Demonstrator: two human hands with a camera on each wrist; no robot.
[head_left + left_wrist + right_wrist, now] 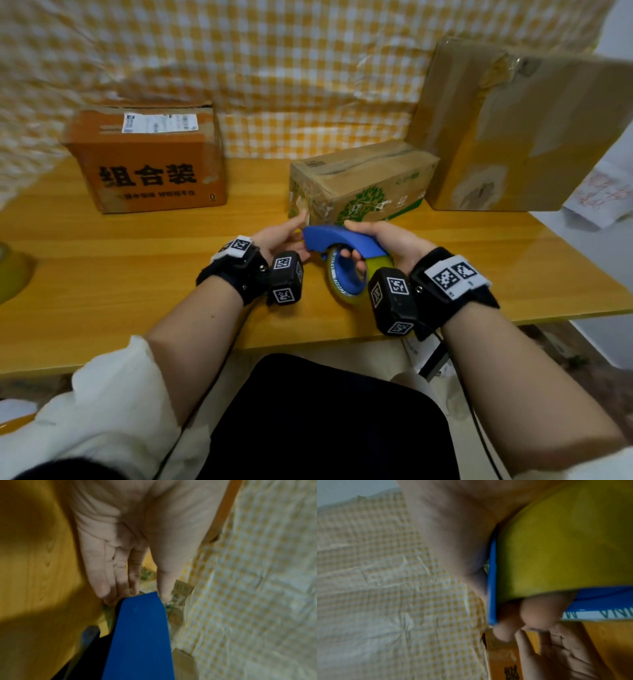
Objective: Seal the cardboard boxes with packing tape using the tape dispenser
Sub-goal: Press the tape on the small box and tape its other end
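A blue tape dispenser (342,238) with a yellowish tape roll (342,289) is held above the table's front part. My right hand (352,243) grips it, thumb on top and fingers (539,608) hooked through the roll's blue core. My left hand (299,228) pinches the dispenser's front tip (140,615) between its fingers and thumb. Three cardboard boxes stand behind: an orange one (147,161) at left, a small one with a green tree print (363,181) just beyond the hands, and a large plain one (513,130) leaning at right.
The wooden table (102,274) runs left to right, its front edge close to my lap. A second tape roll (10,274) lies at the far left edge. A yellow checked cloth (274,68) hangs behind the boxes. Papers (599,195) hang at right.
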